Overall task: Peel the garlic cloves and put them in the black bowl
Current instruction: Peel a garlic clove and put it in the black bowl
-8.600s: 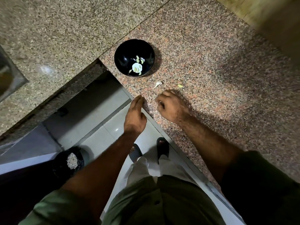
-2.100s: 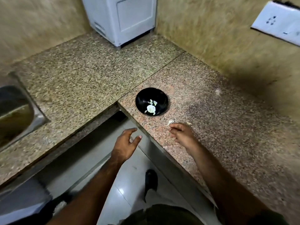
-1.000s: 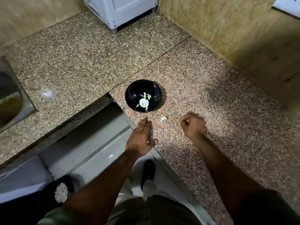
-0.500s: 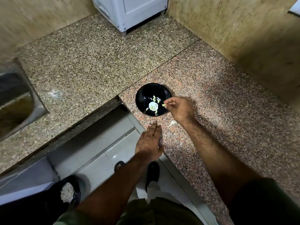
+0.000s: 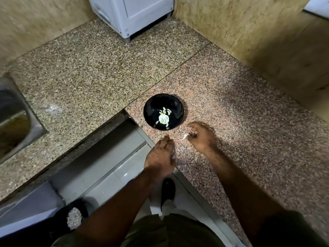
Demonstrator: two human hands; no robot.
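On the granite counter, by its near edge: the task's things and both hands.
Black bowl (image 5: 163,112): stands on the reddish slab, just right of the inner corner where the counter steps back; round and glossy inside.
Peeled cloves (image 5: 163,118): a pale cluster lies at the bowl's bottom, with a few smaller pieces scattered around it.
Unpeeled clove (image 5: 185,136): one whitish clove lies on the counter, near and slightly right of the bowl, outside it.
Right hand (image 5: 202,137): hangs low over the counter to the right of that clove, blurred; fingers spread and loosely bent toward the clove, tips right at it. Whether they touch it cannot be told. Nothing is held.
Left hand (image 5: 161,157): lies flat at the counter's near edge, fingers straight and close together, pointing toward the bowl; it holds nothing.
Counter (image 5: 249,125): reddish speckled slab at right, joined to a greyer speckled slab at left along a diagonal seam.
White appliance (image 5: 131,13): stands at the far corner against the wall; no brand or lettering can be read.
Sink (image 5: 16,120): steel basin set in the grey slab at the far left.
Floor bin (image 5: 74,217): dark container below at near left, with pale scraps inside.
Writing: none legible anywhere.
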